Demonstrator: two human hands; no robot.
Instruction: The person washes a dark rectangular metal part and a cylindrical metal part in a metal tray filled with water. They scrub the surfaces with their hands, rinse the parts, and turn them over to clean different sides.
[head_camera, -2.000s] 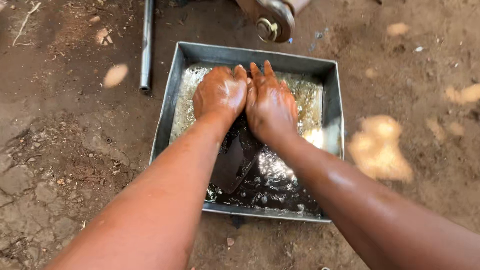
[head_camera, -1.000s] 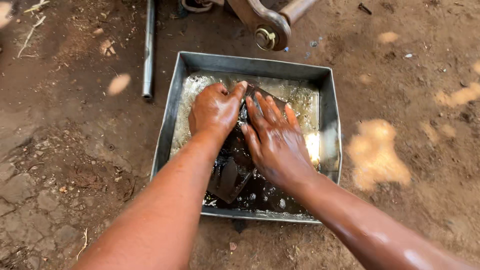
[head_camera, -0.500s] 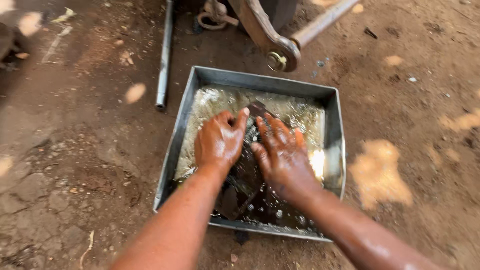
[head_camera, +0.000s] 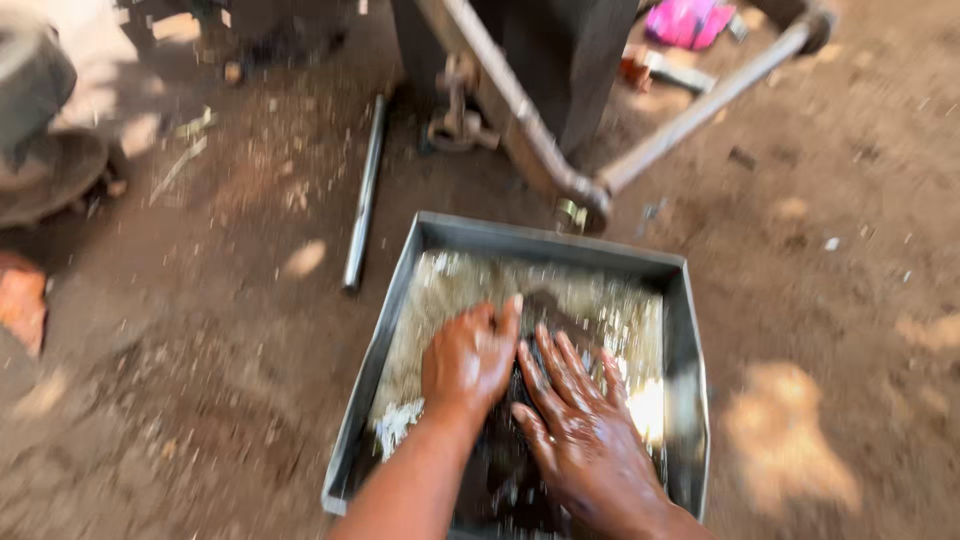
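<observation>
Pressing my left hand (head_camera: 468, 358) and right hand (head_camera: 583, 432), fingers spread flat and gripping nothing, on the dark part (head_camera: 540, 305) in the metal tray (head_camera: 540, 238), I judge the washing midway, oily liquid (head_camera: 450, 300) lying ahead of my fingertips.

You were in an outdoor dirt-floor workshop: bare packed earth (head_camera: 180, 380), a loose metal rod (head_camera: 362, 195) lying on it, a rusty bent pipe frame (head_camera: 600, 180) just behind the metal tray (head_camera: 690, 330), scrap bits (head_camera: 690, 22) scattered beyond.
</observation>
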